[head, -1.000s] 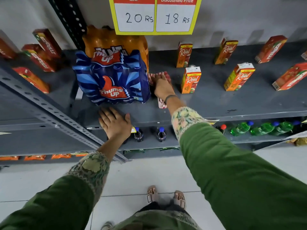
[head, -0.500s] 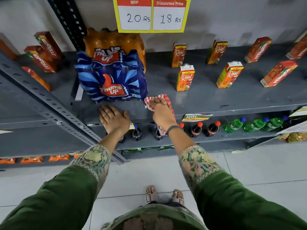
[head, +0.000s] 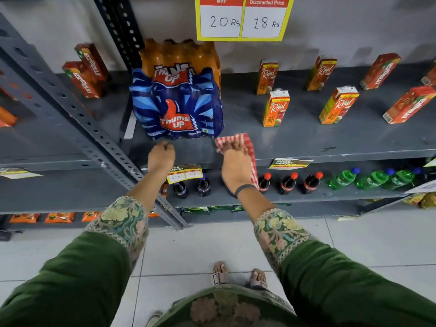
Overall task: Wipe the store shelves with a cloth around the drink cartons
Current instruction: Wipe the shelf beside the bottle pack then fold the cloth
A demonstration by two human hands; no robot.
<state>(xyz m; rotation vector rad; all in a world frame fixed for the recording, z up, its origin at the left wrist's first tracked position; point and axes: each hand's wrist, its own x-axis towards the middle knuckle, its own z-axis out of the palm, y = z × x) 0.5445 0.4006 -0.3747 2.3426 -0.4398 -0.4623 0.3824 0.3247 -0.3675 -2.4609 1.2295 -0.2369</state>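
Observation:
My right hand [head: 234, 167] presses a red-and-white checked cloth [head: 245, 142] onto the front of the grey shelf [head: 330, 140], just right of a blue Thums Up bottle pack [head: 177, 107]. My left hand [head: 161, 156] rests at the shelf's front edge below that pack, fingers curled, holding nothing. Orange Real juice cartons [head: 275, 108] stand further back and right on the same shelf, one [head: 338, 105] beside it. Red Maaza cartons [head: 408, 105] stand at the far right.
An orange bottle pack [head: 179, 55] stands behind the blue one. A slanted perforated steel post [head: 77, 114] crosses the left. Cola bottles [head: 287, 182] and green bottles [head: 372, 179] fill the lower shelf. A yellow price sign [head: 244, 18] hangs above. More Maaza cartons [head: 87, 72] stand at left.
My right hand drew the cloth from deep beside the blue pack to the shelf's front edge. My left hand went from flat on the edge to curled fingers.

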